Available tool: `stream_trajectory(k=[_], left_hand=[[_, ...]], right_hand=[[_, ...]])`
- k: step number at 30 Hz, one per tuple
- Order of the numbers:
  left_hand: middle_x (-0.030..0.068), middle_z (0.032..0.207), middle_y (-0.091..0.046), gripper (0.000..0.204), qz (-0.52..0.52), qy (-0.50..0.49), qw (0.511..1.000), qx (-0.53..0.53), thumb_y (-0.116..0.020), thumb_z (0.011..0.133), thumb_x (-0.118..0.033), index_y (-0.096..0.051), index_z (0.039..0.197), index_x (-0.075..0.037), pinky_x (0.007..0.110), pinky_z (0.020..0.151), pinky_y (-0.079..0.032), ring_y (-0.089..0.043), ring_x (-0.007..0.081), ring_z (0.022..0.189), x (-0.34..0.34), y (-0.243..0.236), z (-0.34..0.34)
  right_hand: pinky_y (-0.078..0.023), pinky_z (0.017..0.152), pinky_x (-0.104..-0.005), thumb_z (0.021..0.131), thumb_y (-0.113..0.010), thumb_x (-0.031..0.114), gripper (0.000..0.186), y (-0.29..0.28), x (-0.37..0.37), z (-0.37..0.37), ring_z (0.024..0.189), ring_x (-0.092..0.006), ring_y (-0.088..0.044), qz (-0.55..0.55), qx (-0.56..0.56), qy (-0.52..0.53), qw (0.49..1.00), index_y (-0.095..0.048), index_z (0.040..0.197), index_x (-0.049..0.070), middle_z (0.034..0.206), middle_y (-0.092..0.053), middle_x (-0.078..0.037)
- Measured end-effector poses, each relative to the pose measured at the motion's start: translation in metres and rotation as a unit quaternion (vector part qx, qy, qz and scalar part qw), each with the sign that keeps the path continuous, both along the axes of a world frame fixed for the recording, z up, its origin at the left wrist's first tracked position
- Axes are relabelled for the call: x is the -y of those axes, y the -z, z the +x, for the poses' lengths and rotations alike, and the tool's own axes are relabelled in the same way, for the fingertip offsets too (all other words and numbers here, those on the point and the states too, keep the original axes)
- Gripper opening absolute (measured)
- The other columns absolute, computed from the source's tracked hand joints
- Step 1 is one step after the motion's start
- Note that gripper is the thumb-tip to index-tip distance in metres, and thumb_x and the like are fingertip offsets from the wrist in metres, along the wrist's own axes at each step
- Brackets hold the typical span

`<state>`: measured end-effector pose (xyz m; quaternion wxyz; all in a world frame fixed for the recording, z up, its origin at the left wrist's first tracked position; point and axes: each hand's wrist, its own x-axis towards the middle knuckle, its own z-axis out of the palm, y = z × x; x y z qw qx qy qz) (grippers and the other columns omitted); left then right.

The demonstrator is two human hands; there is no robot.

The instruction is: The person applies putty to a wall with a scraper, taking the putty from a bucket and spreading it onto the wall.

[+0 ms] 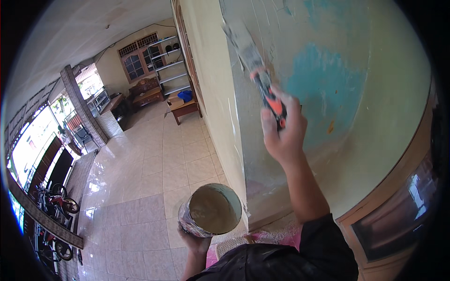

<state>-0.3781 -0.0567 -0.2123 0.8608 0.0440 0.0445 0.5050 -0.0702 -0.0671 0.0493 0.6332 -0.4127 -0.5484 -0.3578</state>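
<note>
My right hand (pixel 287 122) is closed round the black and orange handle of a putty knife (pixel 249 52). Its wide blade, smeared with grey paste, lies close to the upper left edge of the wall; whether it touches cannot be told. On that wall (pixel 276 164), grey filler surrounds a patch of bare turquoise paint (pixel 318 82). Low at the centre, my left hand (pixel 194 240) grips a paint-spattered can (pixel 233 206) from beneath and the side. The can is tilted toward me, and beige-grey paste shows inside it. Most of the left fingers are hidden behind the can.
The wall's corner (pixel 238 140) runs down beside the can. At lower right is a wooden door or window frame with dark glass (pixel 393 225). Farther off stand a low wooden table (pixel 185 110), metal shelves (pixel 168 65) and motorcycles (pixel 56 206). Pink cloth (pixel 290 236) lies by the wall's foot.
</note>
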Motion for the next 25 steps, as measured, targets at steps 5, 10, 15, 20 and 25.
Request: stream_trajectory(k=[5,10,15,20,25], left_hand=[[0.0140,0.157,-0.034,0.072,0.012,0.014,1.000,-0.009,-0.043,0.095,-0.059,-0.035,0.154,-0.019,0.071,0.109,-0.036,-0.034,0.0419,0.144,0.003,0.001,-0.006],[0.0145,0.158,-0.033,0.074,0.025,0.007,0.999,-0.036,-0.040,0.094,-0.061,-0.034,0.155,-0.019,0.072,0.108,-0.035,-0.034,0.0423,0.144,0.006,0.005,-0.008],[0.0147,0.158,-0.033,0.075,0.018,0.017,0.999,-0.047,-0.039,0.094,-0.062,-0.034,0.155,-0.019,0.072,0.109,-0.034,-0.032,0.0426,0.145,0.003,0.008,-0.015],[0.0146,0.159,-0.032,0.077,0.029,0.016,0.998,-0.052,-0.041,0.092,-0.064,-0.034,0.155,-0.019,0.073,0.109,-0.034,-0.032,0.0427,0.146,0.005,0.008,-0.016],[0.0134,0.160,-0.031,0.080,0.022,0.036,0.999,-0.019,-0.042,0.092,-0.068,-0.032,0.156,-0.022,0.075,0.109,-0.031,-0.029,0.0414,0.148,0.012,0.000,-0.011]], right_hand=[[-0.051,0.056,-0.0359,0.088,-0.072,0.019,0.036,-0.032,-0.006,-0.015,0.058,-0.0265,-0.065,-0.027,-0.005,0.039,0.999,-0.064,0.119,0.005,0.082,-0.070,-0.012],[-0.051,0.057,-0.0373,0.085,-0.072,0.016,0.036,0.111,-0.002,-0.003,0.062,-0.0290,-0.065,-0.061,-0.048,0.056,0.995,-0.064,0.117,0.001,0.080,-0.068,-0.013],[-0.053,0.062,-0.0391,0.085,-0.071,0.014,0.036,0.130,0.006,0.003,0.069,-0.0309,-0.066,-0.041,-0.031,0.000,0.999,-0.063,0.117,-0.001,0.089,-0.069,-0.018],[-0.055,0.065,-0.0387,0.085,-0.072,0.016,0.039,0.038,-0.012,-0.018,0.074,-0.0311,-0.070,0.018,-0.060,-0.024,0.998,-0.061,0.119,0.000,0.100,-0.072,-0.019],[-0.058,0.081,-0.0376,0.084,-0.074,0.019,0.059,0.100,-0.031,-0.012,0.092,-0.0310,-0.073,-0.084,-0.041,0.059,0.994,-0.052,0.136,0.003,0.128,-0.066,-0.021]])
